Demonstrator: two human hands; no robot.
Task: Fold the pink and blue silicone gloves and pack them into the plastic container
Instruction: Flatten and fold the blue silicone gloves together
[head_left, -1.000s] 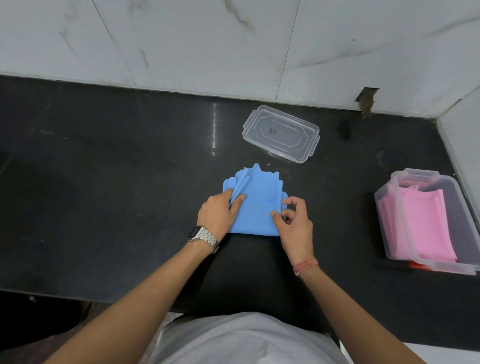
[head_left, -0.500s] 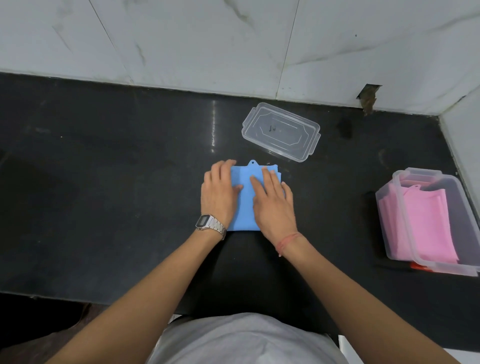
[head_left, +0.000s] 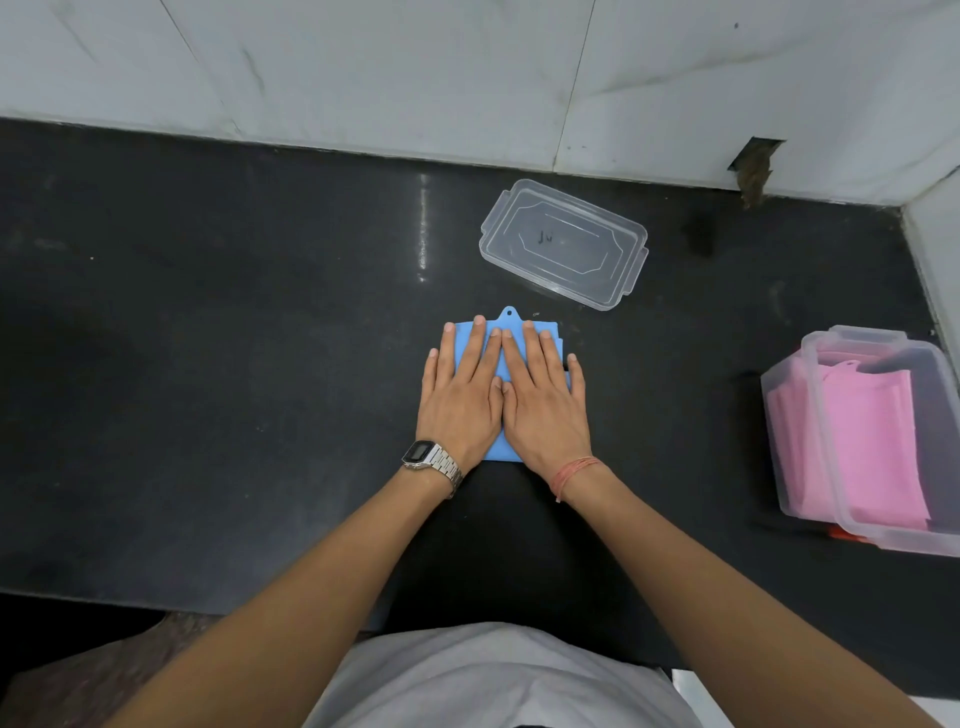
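You are standing at a black stone worktop (head_left: 208, 364) that is meeting a white tiled wall (head_left: 363, 67) along its back edge and right side. You are pressing one folded blue glove (head_left: 503, 371) at the worktop's middle, long axis running front to back, hanging tab pointing at the back edge, under your left hand (head_left: 460, 400) and right hand (head_left: 543, 402), both flat with fingers straight, side by side. One clear lid (head_left: 563, 241) is lying near the back edge, and one plastic container (head_left: 862, 441) by the right edge is holding folded pink gloves (head_left: 862, 447), number unclear.
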